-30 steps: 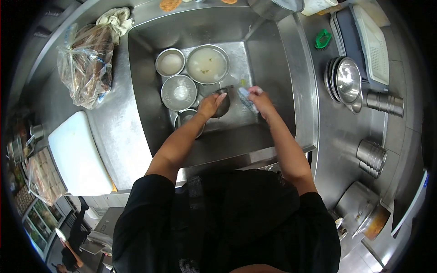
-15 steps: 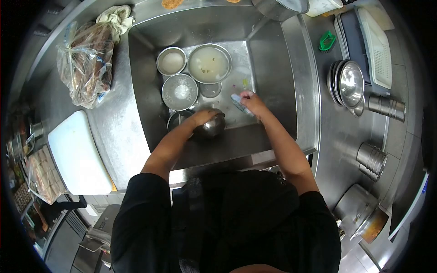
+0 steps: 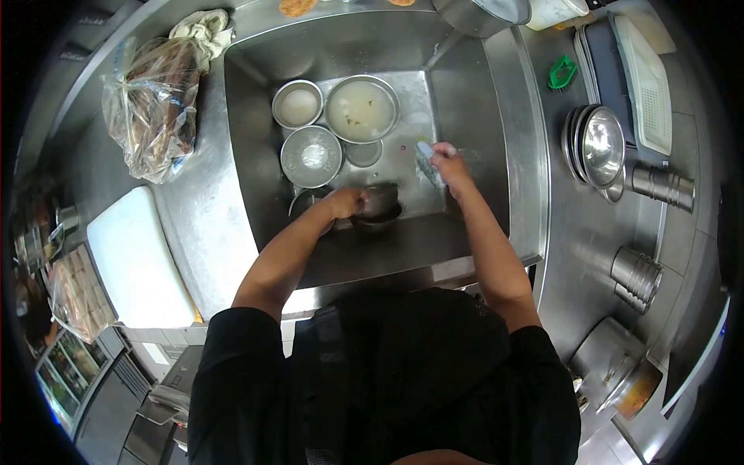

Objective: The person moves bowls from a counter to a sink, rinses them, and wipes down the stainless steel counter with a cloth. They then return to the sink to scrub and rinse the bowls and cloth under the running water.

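Note:
My left hand (image 3: 346,203) grips the rim of a small metal bowl (image 3: 380,199), tilted over a second dark metal bowl (image 3: 377,223) low in the sink (image 3: 473,108). In my right hand (image 3: 451,166) is a pale blue-white scrubber (image 3: 427,165), held over the sink floor right of the bowl; blur hides its exact kind. Beyond my left hand stand a wide pan of cloudy water (image 3: 360,108), a small round tin (image 3: 297,105) and a round metal pan (image 3: 311,157). A dark pot (image 3: 302,200) is partly covered by my left forearm.
Left of the sink lie a plastic bag of brown contents (image 3: 159,112), a cloth (image 3: 203,35) and a white cutting board (image 3: 139,260). The right counter carries a green brush (image 3: 562,72), stacked metal bowls (image 3: 603,147), metal cups (image 3: 663,186) and a large pot (image 3: 608,356).
My left hand has tipped the small bowl up and a second bowl now shows beneath it. With the scrubber, my right hand has moved slightly right and away from me.

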`<state>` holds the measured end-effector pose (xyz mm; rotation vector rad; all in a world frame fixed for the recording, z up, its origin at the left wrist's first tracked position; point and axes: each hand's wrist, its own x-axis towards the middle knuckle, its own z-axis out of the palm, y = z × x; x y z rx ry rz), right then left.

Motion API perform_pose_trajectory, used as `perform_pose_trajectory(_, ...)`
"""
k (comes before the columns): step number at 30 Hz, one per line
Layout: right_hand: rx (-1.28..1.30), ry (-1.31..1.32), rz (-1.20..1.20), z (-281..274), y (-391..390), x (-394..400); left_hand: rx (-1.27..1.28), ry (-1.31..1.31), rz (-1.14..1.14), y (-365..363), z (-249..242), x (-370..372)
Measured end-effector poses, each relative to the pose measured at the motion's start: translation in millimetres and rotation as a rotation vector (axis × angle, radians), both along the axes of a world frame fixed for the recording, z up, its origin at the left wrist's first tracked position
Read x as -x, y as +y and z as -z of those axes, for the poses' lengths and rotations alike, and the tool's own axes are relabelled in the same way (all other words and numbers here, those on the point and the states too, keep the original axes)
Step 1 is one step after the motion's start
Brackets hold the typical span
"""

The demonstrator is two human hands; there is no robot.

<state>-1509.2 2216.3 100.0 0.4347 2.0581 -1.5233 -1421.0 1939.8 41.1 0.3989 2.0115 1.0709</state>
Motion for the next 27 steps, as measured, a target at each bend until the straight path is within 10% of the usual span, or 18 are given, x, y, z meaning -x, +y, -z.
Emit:
perform_pose_trajectory(3,-0.077,0.118,0.087,-14.3,-6.9,2.5,-0.002,0.11,-0.309,8.9,-12.6,24.9)
perform_pose_trajectory(9,-0.402,0.9,-0.53,-71.7,-90.7,-34.5,-0.07,0.008,-1.021,25.3,-69.5,57.6)
perform_pose_trajectory(14,-0.296,0.447,-0.286,-24.4,-74.8,57.1,-0.274,0.153,-1.076,26.3,-132.9,41.7)
perform_pose_trajectory(17,-0.201,0.414,-0.348,-95.1,-122.4,29.0,-0.188,0.243,-1.141,16.7,-136.6,54.4)
perform_pose_trajectory(19,-0.267,1.164,-0.458,-101.4,-144.6,9.0,-0.235,0.228,-1.173,15.2,-138.8,55.2)
perform_pose_trajectory(22,-0.257,0.341,-0.345,-107.2,-131.5,54.5,-0.32,0.211,-1.145,6.8,-149.7,54.5)
perform_pose_trajectory(25,0.748,-0.452,0.136,-68.9,-106.9,78.5,-0.432,0.283,-1.092,19.9,-209.3,41.0)
perform_pose_trajectory(27,0.905,-0.378,0.176,-39.6,-121.1,48.3,-0.528,0.392,-1.041,25.0,-212.1,47.7)
